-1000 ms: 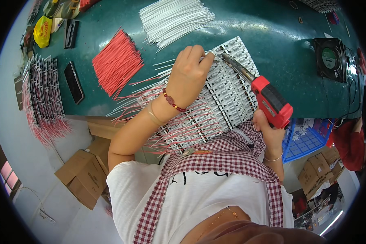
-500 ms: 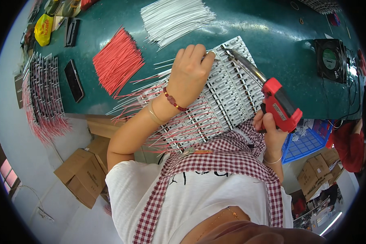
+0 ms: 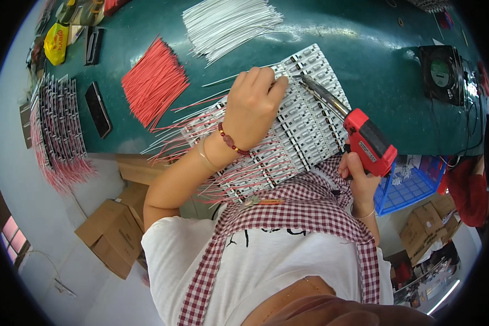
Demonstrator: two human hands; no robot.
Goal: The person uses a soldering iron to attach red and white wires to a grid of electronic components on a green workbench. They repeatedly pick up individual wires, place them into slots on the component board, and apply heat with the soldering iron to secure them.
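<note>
My right hand point(image 3: 361, 176) is wrapped round the grip of a red and black soldering gun point(image 3: 371, 142). Its metal tip reaches up and left to a panel of small white circuit boards point(image 3: 309, 127), close to the fingertips of my left hand point(image 3: 254, 103). Those fingers are pinched over the panel's upper part on a thin wire point(image 3: 220, 81); the wire's gripped end is hidden by the hand. Red and white wires point(image 3: 255, 168) stick out from the panel's left and lower rows. The panel lies tilted at the table's edge, its near end against my checked apron.
On the green table point(image 3: 364, 60) lie a red wire bundle point(image 3: 154, 82), a white wire bundle point(image 3: 228, 27), and a phone point(image 3: 98, 110). Wired panels point(image 3: 60, 125) hang over the left edge. A black fan-like unit point(image 3: 441, 76) stands right, above a blue basket point(image 3: 410, 190).
The soldering gun's body has moved slightly up and left, while its tip sits a little lower on the panel. My left fingers have shifted slightly down. The panel has moved slightly.
</note>
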